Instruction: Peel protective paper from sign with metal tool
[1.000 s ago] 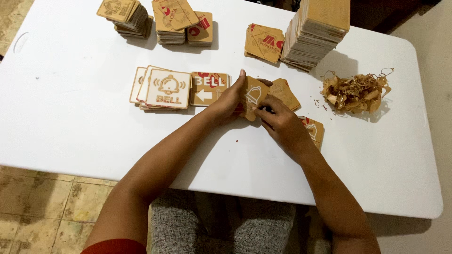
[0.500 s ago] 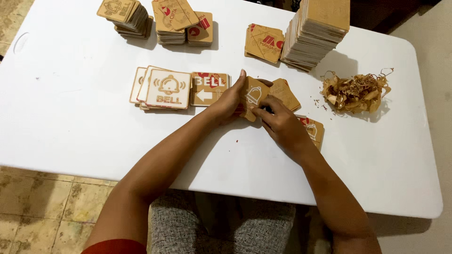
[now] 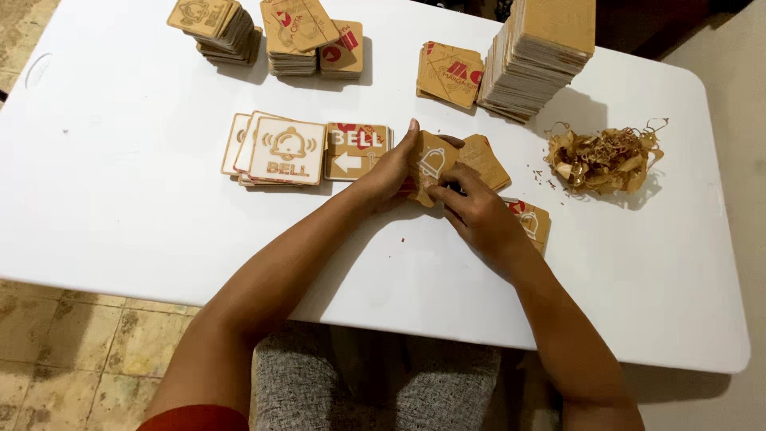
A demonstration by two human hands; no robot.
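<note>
My left hand and my right hand both grip a small brown square plaque with a white bell outline, held tilted just above the white table. My right fingertips press at its lower edge. Behind it lies another brown plaque, and a further one sits partly under my right wrist. To the left lie a red-and-brown plaque with a white arrow and a short overlapping pile of white bell plaques.
Stacks of brown plaques stand along the far edge: at far left, centre left, centre and a tall stack. A heap of brown peeled scraps lies at right. Tiled floor shows below left.
</note>
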